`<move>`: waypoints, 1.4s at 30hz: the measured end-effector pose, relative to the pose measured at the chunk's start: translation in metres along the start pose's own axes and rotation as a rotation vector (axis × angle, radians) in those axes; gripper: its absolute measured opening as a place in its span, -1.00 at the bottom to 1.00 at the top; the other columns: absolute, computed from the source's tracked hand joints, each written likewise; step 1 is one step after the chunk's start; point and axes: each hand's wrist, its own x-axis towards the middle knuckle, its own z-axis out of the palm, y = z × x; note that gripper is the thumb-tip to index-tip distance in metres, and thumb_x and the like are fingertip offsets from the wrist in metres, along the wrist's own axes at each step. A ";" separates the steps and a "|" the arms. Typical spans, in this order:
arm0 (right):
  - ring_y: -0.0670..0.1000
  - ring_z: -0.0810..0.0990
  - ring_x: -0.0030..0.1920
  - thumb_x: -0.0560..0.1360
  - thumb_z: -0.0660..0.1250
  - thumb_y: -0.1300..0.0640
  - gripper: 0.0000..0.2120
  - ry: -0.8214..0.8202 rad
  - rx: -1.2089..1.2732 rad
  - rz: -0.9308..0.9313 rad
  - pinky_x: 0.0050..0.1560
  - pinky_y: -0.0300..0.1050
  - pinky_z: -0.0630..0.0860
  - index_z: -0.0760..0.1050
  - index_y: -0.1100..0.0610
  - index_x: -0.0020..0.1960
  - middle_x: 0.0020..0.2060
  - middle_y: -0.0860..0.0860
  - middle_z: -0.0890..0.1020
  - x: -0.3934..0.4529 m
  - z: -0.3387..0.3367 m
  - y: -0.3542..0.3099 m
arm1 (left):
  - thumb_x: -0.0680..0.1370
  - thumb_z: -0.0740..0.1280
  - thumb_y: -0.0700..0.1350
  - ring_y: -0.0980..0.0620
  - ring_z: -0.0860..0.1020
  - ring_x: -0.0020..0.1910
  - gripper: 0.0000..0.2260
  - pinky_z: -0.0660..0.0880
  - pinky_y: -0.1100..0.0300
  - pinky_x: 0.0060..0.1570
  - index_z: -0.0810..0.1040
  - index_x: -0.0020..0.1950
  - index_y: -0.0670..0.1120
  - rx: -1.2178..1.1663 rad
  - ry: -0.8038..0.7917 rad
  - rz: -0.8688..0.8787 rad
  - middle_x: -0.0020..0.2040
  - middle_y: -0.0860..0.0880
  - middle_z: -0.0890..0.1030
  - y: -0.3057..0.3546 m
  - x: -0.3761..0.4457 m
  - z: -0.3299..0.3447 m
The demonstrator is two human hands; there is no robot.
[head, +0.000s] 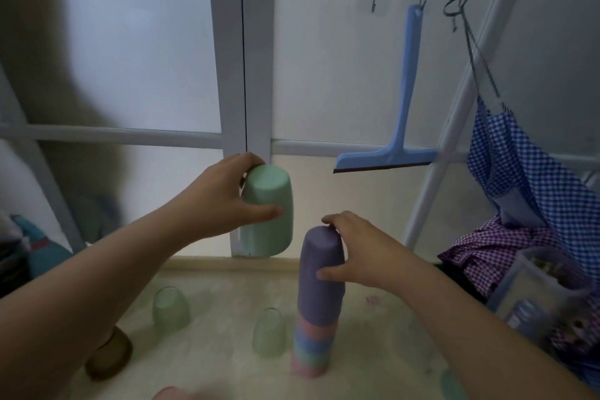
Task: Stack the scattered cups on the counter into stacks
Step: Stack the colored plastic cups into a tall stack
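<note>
My left hand [224, 201] grips a mint green cup [271, 227], upside down, held in the air left of and above the stack. A tall stack of upside-down cups [313, 344] stands on the beige counter [227, 367], with a purple cup [319, 295] on top and pink, blue and green rims below. My right hand [357, 250] holds the purple cup near its top. Two translucent green cups [170, 308] [270, 336] stand upside down on the counter, left of the stack. A brown cup [110, 354] sits under my left forearm, partly hidden.
A blue squeegee [402, 127] hangs from a wall hook behind the stack. Checked blue cloth [526, 178] and purple cloth [493, 253] hang at the right, above a clear plastic box [532, 289]. A frosted window [136, 52] backs the counter. A pink object [168, 394] shows at the bottom edge.
</note>
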 end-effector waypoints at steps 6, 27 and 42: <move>-0.03 0.36 0.30 0.36 0.41 -0.13 -0.30 0.028 -0.166 0.027 0.27 -0.09 0.39 0.19 -0.02 0.39 0.32 -0.07 0.38 -0.023 -0.034 0.009 | 0.31 0.48 0.09 0.00 0.48 0.01 -0.50 0.53 0.11 -0.04 0.39 0.17 0.01 0.006 -0.071 0.107 0.07 0.01 0.49 0.038 0.019 0.022; -0.08 0.51 0.02 0.42 0.32 -0.11 -0.63 0.037 -0.039 -0.181 0.10 -0.07 0.51 0.40 -0.08 0.19 0.01 -0.13 0.52 -0.048 -0.017 -0.022 | 0.46 0.10 0.21 -0.04 0.60 -0.11 -0.55 0.53 0.11 -0.12 0.49 0.17 -0.04 0.476 0.030 0.240 0.04 -0.04 0.63 -0.001 -0.033 0.037; 0.02 0.52 0.12 0.45 0.30 -0.06 -0.61 -0.353 0.024 -0.332 0.11 -0.09 0.46 0.40 0.04 0.23 0.13 0.01 0.56 0.054 0.170 -0.123 | 0.39 0.02 0.24 -0.08 0.54 -0.01 -0.50 0.52 0.09 -0.10 0.48 0.12 -0.02 0.642 -0.137 -0.491 0.04 -0.04 0.56 -0.165 -0.192 -0.027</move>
